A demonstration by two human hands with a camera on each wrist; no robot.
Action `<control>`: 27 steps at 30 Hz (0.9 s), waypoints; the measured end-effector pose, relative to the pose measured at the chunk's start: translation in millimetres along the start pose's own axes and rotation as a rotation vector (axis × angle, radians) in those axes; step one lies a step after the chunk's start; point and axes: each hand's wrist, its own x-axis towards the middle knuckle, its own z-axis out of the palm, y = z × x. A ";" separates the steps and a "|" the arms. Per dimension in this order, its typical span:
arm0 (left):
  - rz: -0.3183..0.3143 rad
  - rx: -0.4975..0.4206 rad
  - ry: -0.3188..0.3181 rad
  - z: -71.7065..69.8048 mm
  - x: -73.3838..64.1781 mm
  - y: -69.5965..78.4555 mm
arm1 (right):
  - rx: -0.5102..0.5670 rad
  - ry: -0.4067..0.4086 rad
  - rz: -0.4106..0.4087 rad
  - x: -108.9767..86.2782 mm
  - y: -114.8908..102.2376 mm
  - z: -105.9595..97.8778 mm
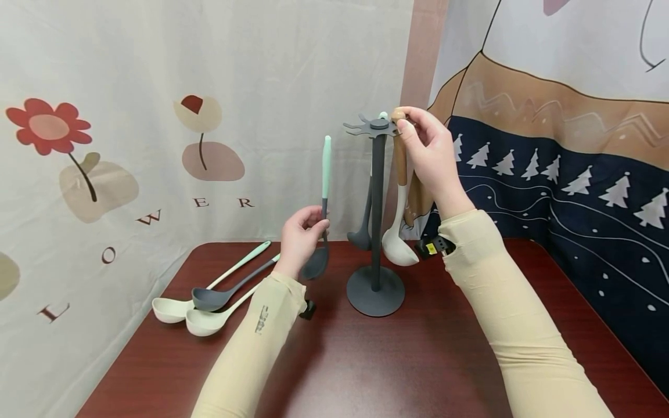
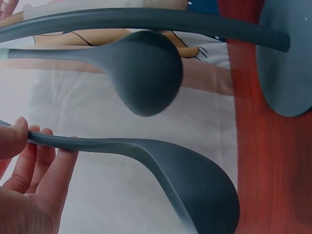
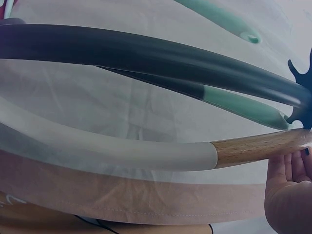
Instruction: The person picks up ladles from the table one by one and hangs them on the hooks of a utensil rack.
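Observation:
My left hand (image 1: 298,241) pinches the shaft of a dark grey ladle (image 1: 326,168) with a mint-green handle, held upright, bowl down, left of the stand. In the left wrist view, thumb and fingers meet on the shaft of that ladle (image 2: 97,145). At the top of the dark grey utensil stand (image 1: 376,220), my right hand (image 1: 432,154) grips the handle end of a white ladle (image 1: 399,247) with a wooden handle. The right wrist view has that wooden handle (image 3: 258,147) against the rack's hooked top. Another grey ladle (image 1: 362,238) with a mint end hangs behind the pole.
On the table's left lie a white ladle with a mint handle (image 1: 172,310), a grey ladle (image 1: 211,299) and another white ladle (image 1: 206,322), overlapping. The stand's round base (image 1: 360,299) rests on the dark red table (image 1: 397,366). Printed curtains (image 1: 292,87) hang behind.

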 end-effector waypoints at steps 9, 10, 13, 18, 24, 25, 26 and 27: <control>0.004 -0.109 0.013 3.6 6.3 16.0 | -0.005 0.004 0.001 -0.3 0.5 -0.5; 0.004 -0.115 0.017 4.2 7.0 17.4 | -0.006 0.005 0.000 -0.3 0.6 -0.5; 0.022 -0.119 0.024 5.7 9.4 20.2 | -0.005 0.006 0.002 -0.4 0.8 -0.5; 0.031 -0.133 0.029 8.0 10.5 28.0 | -0.002 0.007 0.000 -0.2 1.1 -0.3; 0.051 -0.140 0.028 10.5 13.5 26.6 | 0.004 0.008 -0.003 -0.5 1.2 -0.6; 0.050 -0.141 0.029 10.9 13.7 26.7 | 0.003 0.008 -0.002 -0.6 1.1 -0.6; 0.049 -0.142 0.029 11.2 13.8 26.6 | 0.001 0.008 0.001 -0.6 0.9 -0.6; 0.049 -0.141 0.030 11.6 14.0 26.3 | 0.000 0.008 0.003 -0.6 0.8 -0.5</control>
